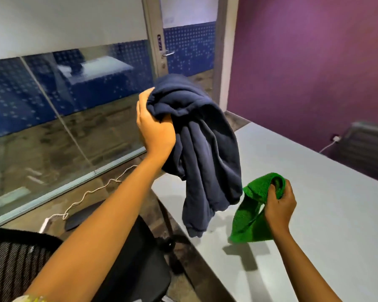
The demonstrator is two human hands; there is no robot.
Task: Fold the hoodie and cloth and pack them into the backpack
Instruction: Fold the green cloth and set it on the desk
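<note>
My left hand [154, 127] grips a bunched navy hoodie [205, 149] and holds it up in the air, so that its sleeves and hem hang down over the near left corner of the grey table [314, 192]. My right hand [279, 203] grips a crumpled green cloth [251, 216] lower down, just above the tabletop, to the right of the hoodie. The two fabrics hang apart. No backpack is in view.
A black mesh office chair [122, 258] stands at the lower left beside the table. On the floor lie a white cable [85, 192] and a dark flat object [81, 216]. A glass partition and a door are behind; a purple wall and a radiator [367, 149] are at right.
</note>
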